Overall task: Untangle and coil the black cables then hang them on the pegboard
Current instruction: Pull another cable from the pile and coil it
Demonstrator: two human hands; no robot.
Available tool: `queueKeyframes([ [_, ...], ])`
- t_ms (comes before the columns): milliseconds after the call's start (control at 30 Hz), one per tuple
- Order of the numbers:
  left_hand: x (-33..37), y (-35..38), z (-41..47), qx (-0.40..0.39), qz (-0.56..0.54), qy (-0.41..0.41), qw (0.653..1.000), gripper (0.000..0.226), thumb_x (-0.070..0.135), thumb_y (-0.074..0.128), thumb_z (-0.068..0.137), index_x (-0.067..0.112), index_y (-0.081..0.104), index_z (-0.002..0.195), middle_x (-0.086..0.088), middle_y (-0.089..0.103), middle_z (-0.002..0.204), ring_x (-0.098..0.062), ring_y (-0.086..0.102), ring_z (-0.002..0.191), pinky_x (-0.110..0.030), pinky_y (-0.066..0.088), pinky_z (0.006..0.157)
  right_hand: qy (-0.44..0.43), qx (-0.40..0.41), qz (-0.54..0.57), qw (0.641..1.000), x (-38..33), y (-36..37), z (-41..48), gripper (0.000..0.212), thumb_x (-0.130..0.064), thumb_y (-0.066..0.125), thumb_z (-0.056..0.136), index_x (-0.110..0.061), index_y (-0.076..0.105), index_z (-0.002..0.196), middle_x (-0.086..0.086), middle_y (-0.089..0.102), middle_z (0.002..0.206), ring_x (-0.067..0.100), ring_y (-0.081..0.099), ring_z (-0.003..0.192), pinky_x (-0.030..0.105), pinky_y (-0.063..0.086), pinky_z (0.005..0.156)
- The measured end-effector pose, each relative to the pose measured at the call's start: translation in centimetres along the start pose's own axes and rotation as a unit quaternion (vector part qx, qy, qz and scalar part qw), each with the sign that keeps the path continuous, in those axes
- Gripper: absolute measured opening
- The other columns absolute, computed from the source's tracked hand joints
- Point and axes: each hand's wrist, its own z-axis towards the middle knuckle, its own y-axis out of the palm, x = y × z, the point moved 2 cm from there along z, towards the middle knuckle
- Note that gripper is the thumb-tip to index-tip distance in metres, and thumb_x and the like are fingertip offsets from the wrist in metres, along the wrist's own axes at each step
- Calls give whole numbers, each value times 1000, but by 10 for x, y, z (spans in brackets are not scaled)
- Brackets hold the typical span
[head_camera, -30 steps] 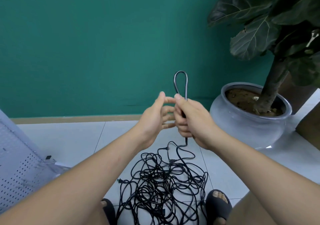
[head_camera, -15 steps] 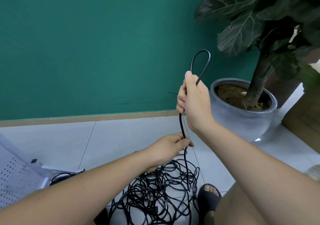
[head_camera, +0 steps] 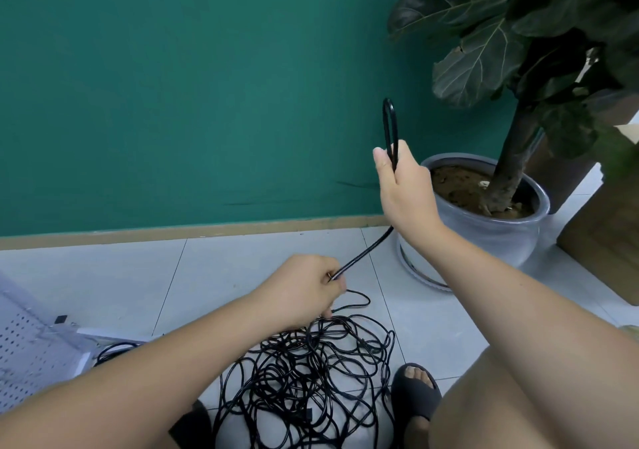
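We see the right hand (head_camera: 404, 189) closed around a thin, smooth black cable (head_camera: 385, 120), folded into a narrow loop that points straight up. From there the cable runs taut down-left into the left hand (head_camera: 304, 289), which pinches it. The other cables (head_camera: 311, 379) lie in a loose, round tangle on glossy pale tiles (head_camera: 242, 275), near us; the perforated pegboard (head_camera: 31, 355) lies left.

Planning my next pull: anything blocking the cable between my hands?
Nothing visible. The thin black cable runs bare from the right hand down to the left hand; the tangled black cable pile lies below it.
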Motion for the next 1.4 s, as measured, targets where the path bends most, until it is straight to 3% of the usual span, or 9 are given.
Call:
queueKeyframes([
  [233,-1,-63,-8,209,-17,118,971,13,34,83,93,28,74,85,11,66,70,-3,58,64,-26,46,64,1,-182,-69,981,7,21,-16,56,-66,44,108,-13,52,94,0,61,73,21,53,67,39,42,66],
  [367,-3,-87,-11,267,-144,91,949,31,36,94,80,21,67,73,-9,58,64,-15,56,53,-33,55,55,48,-307,55,949,-15,34,-44,61,-79,27,104,-38,69,87,-8,57,62,14,49,54,36,45,61],
  [467,-6,-96,-14,296,-177,98,934,32,36,93,80,21,66,73,-14,58,69,-16,52,57,-37,51,56,107,-387,171,900,-31,40,-63,77,-85,26,99,-25,73,110,6,45,70,17,35,50,28,33,49],
  [667,-7,-102,-17,385,-128,141,903,26,35,88,86,24,64,81,5,57,93,-9,56,91,-19,41,72,106,-424,249,864,-45,45,-76,47,-51,52,111,-9,67,124,3,36,68,16,22,54,25,22,48],
  [767,-7,-101,-16,379,-158,151,899,27,30,86,89,21,60,86,5,63,102,-10,61,100,-26,49,77,94,-414,239,873,-47,41,-77,35,-37,50,114,-8,68,120,2,33,66,17,22,55,26,24,47],
  [1000,-3,-103,-16,315,-293,155,889,25,16,82,94,12,59,103,-9,72,77,-27,71,64,-38,59,72,41,-388,212,896,-49,35,-80,33,-33,53,114,-8,73,107,-2,38,60,16,38,51,28,42,50],
  [1133,-2,-94,-10,294,-359,132,876,16,26,72,103,13,66,98,-5,51,65,-19,48,61,-31,47,69,3,-359,153,921,-50,36,-79,28,-28,56,113,-9,74,105,0,57,61,20,59,56,20,46,56],
  [1333,10,-84,-7,246,-517,77,816,19,28,69,105,18,55,96,5,21,65,-16,19,56,-26,28,52,1,-356,127,926,-57,53,-87,8,-29,65,109,-29,67,116,-13,43,53,10,36,48,23,36,49],
  [1400,11,-83,-6,243,-537,58,806,23,28,73,103,21,54,91,5,17,65,-16,14,55,-26,20,49,3,-376,115,919,-59,59,-93,16,-37,64,108,-24,64,98,-12,42,58,16,35,54,32,35,55],
])
